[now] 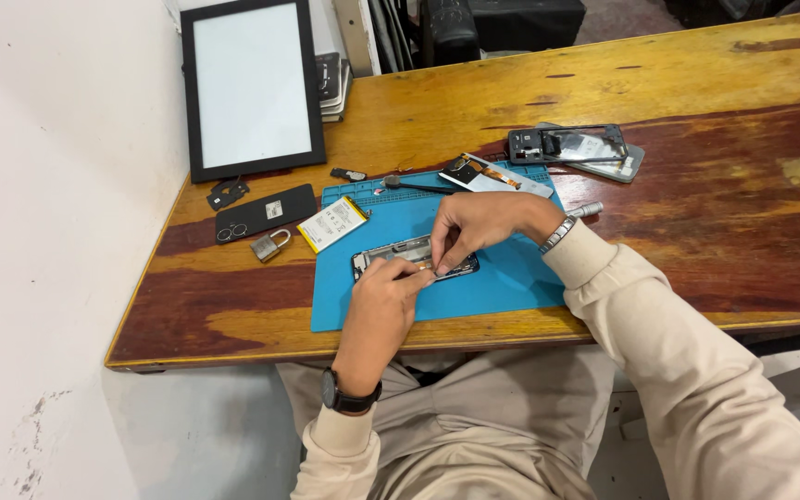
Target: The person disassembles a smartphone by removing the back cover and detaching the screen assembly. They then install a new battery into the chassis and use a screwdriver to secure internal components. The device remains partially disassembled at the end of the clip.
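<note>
On the blue mat, head view, I see:
Opened phone (414, 256): lies flat on the blue mat (511, 273), near its front edge.
Left hand (383, 301): fingers together, fingertips pressing on the phone's lower edge.
Right hand (476, 222): fingers pinched together on the phone's middle; I cannot tell what they hold.
Battery (331, 224): on the mat's left corner.
Padlock (270, 245): on the wooden table (715, 194), beside the mat.
</note>
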### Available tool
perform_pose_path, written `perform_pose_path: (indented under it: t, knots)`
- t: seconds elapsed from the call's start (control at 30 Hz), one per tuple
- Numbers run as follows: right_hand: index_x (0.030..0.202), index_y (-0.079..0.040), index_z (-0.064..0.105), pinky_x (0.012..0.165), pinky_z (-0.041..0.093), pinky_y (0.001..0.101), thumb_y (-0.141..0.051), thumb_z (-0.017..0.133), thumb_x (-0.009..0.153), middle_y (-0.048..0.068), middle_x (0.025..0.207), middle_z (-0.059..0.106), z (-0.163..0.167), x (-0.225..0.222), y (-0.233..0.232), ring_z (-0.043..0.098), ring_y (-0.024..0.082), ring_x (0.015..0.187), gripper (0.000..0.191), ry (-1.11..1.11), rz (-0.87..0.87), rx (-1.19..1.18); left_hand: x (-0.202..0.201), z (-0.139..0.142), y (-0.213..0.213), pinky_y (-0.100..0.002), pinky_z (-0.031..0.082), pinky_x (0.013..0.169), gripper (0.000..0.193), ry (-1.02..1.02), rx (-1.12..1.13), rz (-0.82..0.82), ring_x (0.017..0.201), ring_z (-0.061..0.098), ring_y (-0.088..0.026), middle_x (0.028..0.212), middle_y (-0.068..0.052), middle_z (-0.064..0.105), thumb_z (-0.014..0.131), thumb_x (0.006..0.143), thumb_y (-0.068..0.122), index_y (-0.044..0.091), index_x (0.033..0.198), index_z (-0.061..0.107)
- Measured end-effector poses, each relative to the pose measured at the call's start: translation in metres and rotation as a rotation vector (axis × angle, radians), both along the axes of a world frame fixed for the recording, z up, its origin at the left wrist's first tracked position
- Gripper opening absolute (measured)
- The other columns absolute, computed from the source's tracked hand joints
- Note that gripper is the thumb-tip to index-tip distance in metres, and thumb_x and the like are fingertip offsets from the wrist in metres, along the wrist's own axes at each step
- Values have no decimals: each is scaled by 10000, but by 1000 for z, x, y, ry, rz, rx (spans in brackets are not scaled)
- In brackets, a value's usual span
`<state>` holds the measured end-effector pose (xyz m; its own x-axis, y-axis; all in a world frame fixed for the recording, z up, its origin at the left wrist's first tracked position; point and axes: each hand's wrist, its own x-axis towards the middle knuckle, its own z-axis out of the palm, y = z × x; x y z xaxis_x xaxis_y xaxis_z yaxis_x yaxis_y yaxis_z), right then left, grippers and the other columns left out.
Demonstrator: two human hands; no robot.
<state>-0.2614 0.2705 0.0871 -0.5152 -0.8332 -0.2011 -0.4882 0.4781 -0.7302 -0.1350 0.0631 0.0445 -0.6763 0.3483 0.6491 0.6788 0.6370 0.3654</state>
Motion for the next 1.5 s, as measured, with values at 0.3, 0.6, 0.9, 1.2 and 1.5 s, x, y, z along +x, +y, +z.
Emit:
perform_pose_path:
  t: [0.3,0.6,0.9,1.2,1.5]
  knots:
    - [931,-56,840,611,541,246,-163,830,795,29,786,798,-4,-1,-1,689,86,673,173,-4,-4,-10,-1,-3,-2,-394,537,748,266,-6,-15,7,870,627,-292,944,-62,707,702,791,-36,92,1004,797]
    - [935,-52,837,617,543,245,-172,824,806,29,790,799,-11,-8,3,691,85,681,177,-7,12,-23,-5,-7,0,-398,539,754,293,-21,9,-2,876,630,-298,958,-68,711,694,782,-48,91,1019,794]
    - [925,-49,836,620,547,247,-183,824,805,29,788,795,-11,-7,4,696,86,684,180,-15,-5,-35,-6,-7,1,-399,543,758,295,-29,5,7,881,636,-299,967,-68,721,700,783,-47,96,1022,801]
    - [923,-54,833,617,542,246,-189,827,804,23,776,788,-15,-9,4,688,86,678,180,-16,-8,-34,-8,-11,1,-399,547,788,316,-29,6,-3,906,645,-298,977,-71,722,700,768,-58,99,1023,800]
    - [916,-59,837,605,538,246,-178,832,797,21,762,783,-14,-8,2,680,82,666,168,-13,-12,-33,-9,-10,1,-395,549,776,307,-20,3,11,898,644,-294,981,-66,724,701,779,-45,104,1027,803]
